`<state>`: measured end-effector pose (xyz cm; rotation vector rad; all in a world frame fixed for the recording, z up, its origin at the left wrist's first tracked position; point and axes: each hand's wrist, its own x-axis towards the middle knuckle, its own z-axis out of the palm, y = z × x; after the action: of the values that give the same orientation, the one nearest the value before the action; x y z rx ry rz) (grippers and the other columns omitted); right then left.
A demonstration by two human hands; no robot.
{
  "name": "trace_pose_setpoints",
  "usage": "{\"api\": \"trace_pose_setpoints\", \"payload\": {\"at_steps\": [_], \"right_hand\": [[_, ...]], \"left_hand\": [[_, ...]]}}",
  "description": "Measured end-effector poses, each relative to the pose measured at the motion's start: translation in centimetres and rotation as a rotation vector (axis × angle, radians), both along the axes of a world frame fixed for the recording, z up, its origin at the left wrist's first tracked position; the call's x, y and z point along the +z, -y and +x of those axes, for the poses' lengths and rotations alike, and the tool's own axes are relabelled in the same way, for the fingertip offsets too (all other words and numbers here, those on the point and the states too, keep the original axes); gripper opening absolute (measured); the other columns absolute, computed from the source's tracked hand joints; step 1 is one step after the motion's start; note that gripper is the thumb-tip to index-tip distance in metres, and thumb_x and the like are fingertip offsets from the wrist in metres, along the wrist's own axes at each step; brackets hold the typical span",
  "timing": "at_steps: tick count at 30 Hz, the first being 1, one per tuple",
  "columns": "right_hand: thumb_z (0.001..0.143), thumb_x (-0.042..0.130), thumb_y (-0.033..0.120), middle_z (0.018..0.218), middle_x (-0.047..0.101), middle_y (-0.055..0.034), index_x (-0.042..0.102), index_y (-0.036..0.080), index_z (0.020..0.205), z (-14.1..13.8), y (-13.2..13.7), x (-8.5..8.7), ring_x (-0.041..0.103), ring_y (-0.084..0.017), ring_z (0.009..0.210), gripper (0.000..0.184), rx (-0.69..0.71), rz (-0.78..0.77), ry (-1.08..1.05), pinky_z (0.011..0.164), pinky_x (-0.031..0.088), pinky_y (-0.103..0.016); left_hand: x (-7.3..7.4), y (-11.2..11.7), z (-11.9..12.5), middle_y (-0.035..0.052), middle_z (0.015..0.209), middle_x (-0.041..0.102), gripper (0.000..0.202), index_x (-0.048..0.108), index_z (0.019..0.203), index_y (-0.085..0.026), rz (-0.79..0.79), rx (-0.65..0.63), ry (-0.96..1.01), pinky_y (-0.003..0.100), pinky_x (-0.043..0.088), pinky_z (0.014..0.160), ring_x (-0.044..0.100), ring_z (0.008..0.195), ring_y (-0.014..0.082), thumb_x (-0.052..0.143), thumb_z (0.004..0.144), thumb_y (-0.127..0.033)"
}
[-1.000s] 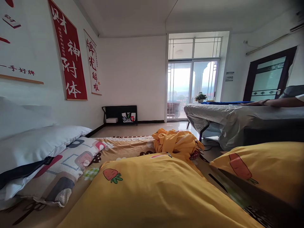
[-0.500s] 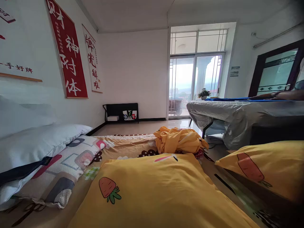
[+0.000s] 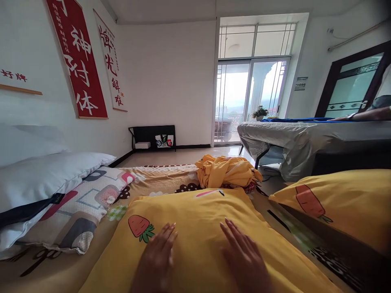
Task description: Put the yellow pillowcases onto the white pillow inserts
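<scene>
Yellow pillow: the pillow [image 3: 195, 234] is lying flat right in front of you, spreading beneath both sets of fingers and reaching past the fingertips towards the far side.
Left hand: your left hand [image 3: 157, 256] is lying over the near left part of the pillow, its fingers stretching forward and inward, just beside the green leaves of the carrot print [image 3: 139, 227].
Left fingers: they are staying straight and nearly together, gripping nothing.
Right hand: your right hand [image 3: 244, 256] is lying over the near right part, its fingers slanting inward towards the left hand.
Right fingers: they are extending straight with slim gaps, clamping on nothing.
Contact: both palms are facing down to the cloth; you cannot tell whether they are pressing or just hovering.
Gap between hands: bare yellow cloth is showing there.
Beyond the pillow: a crumpled yellow cloth [image 3: 226, 171] is sitting at its far edge, on a patterned blanket [image 3: 161, 177].
Left side: a white pillow [image 3: 58, 175] is resting partly on a patterned pillow [image 3: 88, 209].
Right side: another carrot-printed pillow [image 3: 351, 199] is lying apart from your hands.
Far right: another person's arm [image 3: 371, 114] is reaching over a plastic-covered table [image 3: 275, 132].
</scene>
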<state>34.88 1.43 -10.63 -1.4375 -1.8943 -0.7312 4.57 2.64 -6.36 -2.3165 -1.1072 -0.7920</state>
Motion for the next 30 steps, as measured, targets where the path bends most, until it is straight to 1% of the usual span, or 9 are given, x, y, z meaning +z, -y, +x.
{"api": "trace_pose_setpoints", "payload": {"at_steps": [2,4,7,9,15,18,21,26,30], "right_hand": [[0.095,0.037,0.043,0.149,0.036,-0.0066,0.032,0.025,0.147,-3.1,-1.7,-1.2,0.039,-0.023,0.134,0.055,-0.017,-0.136,0.007,0.102,0.039,-0.038],[0.095,0.035,0.048,0.15,0.033,-0.0061,0.029,0.028,0.148,-4.4,-2.5,-3.0,0.037,-0.026,0.136,0.056,-0.008,-0.296,0.008,0.102,0.039,-0.044],[0.095,0.033,0.051,0.151,0.03,-0.0055,0.025,0.031,0.147,-4.2,-2.8,-5.2,0.034,-0.028,0.137,0.056,0.018,-0.448,-0.004,0.102,0.039,-0.05],[0.096,0.033,0.05,0.152,0.026,-0.0048,0.019,0.033,0.148,-3.7,-2.6,-6.0,0.031,-0.028,0.138,0.057,0.022,-0.472,-0.017,0.103,0.038,-0.051],[0.096,0.035,0.047,0.152,0.025,-0.0055,0.005,0.033,0.149,-3.6,-2.5,-6.0,0.034,-0.029,0.137,0.062,0.031,-0.4,0.009,0.1,0.04,-0.052],[0.096,0.035,0.048,0.151,0.026,-0.0053,0.004,0.033,0.149,-3.4,-2.6,-6.0,0.036,-0.028,0.136,0.063,0.035,-0.376,0.018,0.1,0.041,-0.05],[0.096,0.034,0.049,0.152,0.026,-0.0031,0.009,0.034,0.149,-2.3,-2.3,-6.1,0.034,-0.026,0.137,0.061,0.011,-0.404,0.007,0.103,0.04,-0.048],[0.094,0.031,0.053,0.152,0.026,-0.0011,0.02,0.032,0.148,2.7,-0.6,-6.7,0.032,-0.026,0.138,0.059,-0.173,-0.499,-0.081,0.107,0.036,-0.05],[0.092,0.03,0.055,0.151,0.028,0.0012,0.025,0.031,0.147,8.3,1.7,-8.4,0.033,-0.026,0.137,0.061,-0.313,-0.561,-0.105,0.107,0.036,-0.052]], "left_hand": [[-1.2,-2.1,3.0,0.0036,0.144,0.048,0.054,0.037,0.143,-0.02,0.039,0.081,-0.012,0.03,0.041,0.101,0.043,0.132,0.0173,0.039,0.09,-0.019],[-3.2,-3.5,4.5,0.0022,0.146,0.045,0.057,0.033,0.146,-0.021,0.087,0.082,-0.05,0.032,0.036,0.103,0.037,0.135,0.0186,0.044,0.091,-0.031],[-6.1,-4.3,4.6,0.0009,0.145,0.046,0.061,0.034,0.145,-0.023,0.161,0.06,-0.118,0.033,0.028,0.105,0.032,0.136,0.0188,0.048,0.088,-0.04],[-7.1,-4.4,4.2,0.0013,0.146,0.046,0.061,0.036,0.144,-0.022,0.17,0.079,-0.139,0.034,0.024,0.106,0.03,0.137,0.0191,0.048,0.087,-0.04],[-6.7,-4.3,4.0,0.0015,0.143,0.049,0.058,0.042,0.141,-0.023,0.17,0.074,-0.143,0.035,0.024,0.104,0.032,0.135,0.0195,0.049,0.086,-0.04],[-6.7,-4.4,4.1,0.0021,0.141,0.051,0.057,0.044,0.139,-0.023,0.184,0.074,-0.139,0.035,0.025,0.103,0.034,0.134,0.0197,0.051,0.085,-0.04],[-7.0,-4.6,4.1,0.003,0.141,0.052,0.057,0.046,0.138,-0.022,0.196,0.07,-0.136,0.036,0.025,0.102,0.034,0.133,0.0195,0.051,0.084,-0.039],[-7.3,-4.9,4.0,0.0033,0.14,0.052,0.056,0.044,0.139,-0.022,0.209,0.057,-0.114,0.035,0.026,0.103,0.033,0.135,0.0188,0.049,0.085,-0.038],[-7.4,-4.9,4.0,0.004,0.14,0.052,0.058,0.041,0.142,-0.021,0.209,0.046,-0.102,0.034,0.026,0.103,0.033,0.135,0.0186,0.047,0.087,-0.039]]}}
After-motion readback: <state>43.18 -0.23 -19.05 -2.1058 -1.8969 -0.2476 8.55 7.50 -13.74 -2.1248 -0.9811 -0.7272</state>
